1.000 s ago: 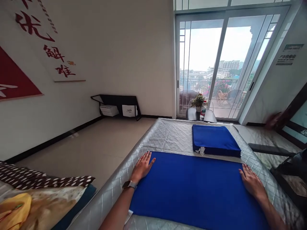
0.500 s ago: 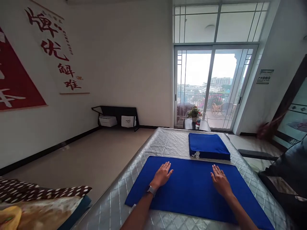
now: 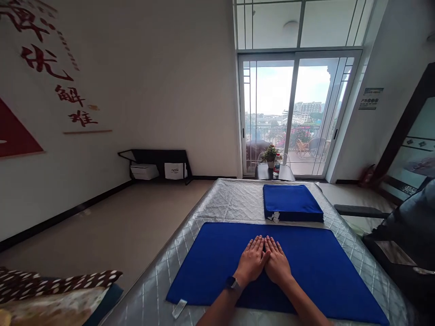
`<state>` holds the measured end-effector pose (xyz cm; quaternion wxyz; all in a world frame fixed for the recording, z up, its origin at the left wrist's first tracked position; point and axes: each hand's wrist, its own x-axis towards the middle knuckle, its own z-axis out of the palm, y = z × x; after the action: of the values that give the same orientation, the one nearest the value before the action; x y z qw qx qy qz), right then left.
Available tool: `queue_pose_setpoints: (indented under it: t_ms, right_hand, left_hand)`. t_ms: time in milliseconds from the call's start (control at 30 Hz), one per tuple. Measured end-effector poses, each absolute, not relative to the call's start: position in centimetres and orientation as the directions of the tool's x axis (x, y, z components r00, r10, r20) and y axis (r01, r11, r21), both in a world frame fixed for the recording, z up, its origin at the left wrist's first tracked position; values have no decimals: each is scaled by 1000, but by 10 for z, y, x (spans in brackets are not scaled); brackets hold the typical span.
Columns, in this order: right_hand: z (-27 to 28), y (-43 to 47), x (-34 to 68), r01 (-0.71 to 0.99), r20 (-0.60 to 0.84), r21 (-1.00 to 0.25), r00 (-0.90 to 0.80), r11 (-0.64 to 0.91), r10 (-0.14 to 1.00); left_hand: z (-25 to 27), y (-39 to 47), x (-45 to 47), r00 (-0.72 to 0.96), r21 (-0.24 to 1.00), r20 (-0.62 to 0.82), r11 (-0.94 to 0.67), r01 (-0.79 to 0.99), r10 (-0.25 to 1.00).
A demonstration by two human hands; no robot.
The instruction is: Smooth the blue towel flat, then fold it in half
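A blue cloth [image 3: 316,267] lies spread flat over the quilted silver surface in front of me. Both palms rest on it, side by side near its middle. My left hand [image 3: 251,261], with a dark watch on its wrist, has its fingers stretched out. My right hand [image 3: 277,262] lies flat against it, thumbs touching or crossing. Neither hand holds anything. At the cloth's near left corner a white tag [image 3: 179,309] sticks out. Beyond the cloth sits a stack of folded blue cloths [image 3: 292,199] with white tags at its front edge.
The silver quilted mattress-like surface [image 3: 231,199] carries the cloths. Behind it stands a small dark table with a potted plant [image 3: 271,155] and a bottle [image 3: 276,165]. A dark chair-like object [image 3: 401,253] is at the right; patterned bedding [image 3: 61,294] lies at the lower left.
My hands have slid inward across the cloth, from well apart to side by side at its middle. The view has shifted slightly. The cloth and the stack stay in place.
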<state>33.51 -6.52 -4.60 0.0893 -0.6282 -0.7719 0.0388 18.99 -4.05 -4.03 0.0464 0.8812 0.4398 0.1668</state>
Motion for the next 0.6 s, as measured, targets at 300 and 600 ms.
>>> queue_pose_setpoints:
  t_ms: [300,600]
  right_hand:
    - [-39,-66,331,978,68,-168,-115,125,991]
    - [-42,-67,344,976,63,-214,-32,45,997]
  left_hand:
    - [-31,-45,191,548,209,250,-597,774,798]
    - [-34,-45,188,490,210,208,-528,823,846]
